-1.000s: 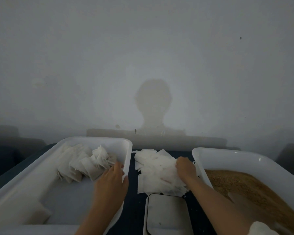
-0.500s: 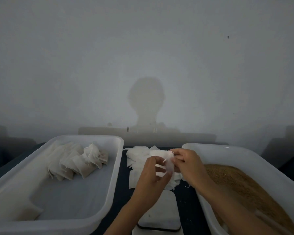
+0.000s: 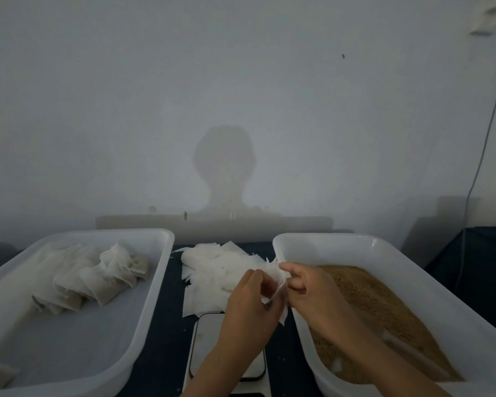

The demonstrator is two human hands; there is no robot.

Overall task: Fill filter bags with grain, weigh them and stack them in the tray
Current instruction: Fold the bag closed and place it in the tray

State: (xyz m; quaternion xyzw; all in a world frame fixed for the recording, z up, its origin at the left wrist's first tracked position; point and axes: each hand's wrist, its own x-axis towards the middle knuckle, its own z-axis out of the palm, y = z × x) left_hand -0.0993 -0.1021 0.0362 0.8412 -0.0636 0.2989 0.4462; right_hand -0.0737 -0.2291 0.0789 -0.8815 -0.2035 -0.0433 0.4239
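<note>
Head-camera view of a dim workstation on a dark tabletop point(image 3: 155, 353) against a pale wall point(image 3: 241, 81). Both hands meet at centre, above the near edge of a loose pile of empty filter bags point(image 3: 212, 265) that lies on the tabletop between two white plastic tubs. The left hand point(image 3: 248, 302) and the right hand point(image 3: 304, 287) each pinch one thin white filter bag point(image 3: 278, 277) between thumb and curled fingers; the bag is held upright between them, its frayed upper edge fanning out above the fingertips and its lower corner hanging just below the hands. Whether the bag's mouth is parted cannot be told. Directly beneath the left wrist sits a small digital scale point(image 3: 206, 339) with a dark-rimmed, pale platform, partly covered by the forearm; its display is not legible. At left, the white tray point(image 3: 155, 282) contains a row of filled filter bags point(image 3: 98, 282) leaning against one another toward the far end, brownish contents faintly visible through the paper; one more pale bag lies at the tray's near left corner. At right, the grain tub point(image 3: 384, 253) holds a bed of brown grain point(image 3: 370, 305), over which the right forearm passes. A thin cable point(image 3: 487, 138) runs down the wall at far right. The shadow of a head and shoulders falls on the wall behind the tubs.
</note>
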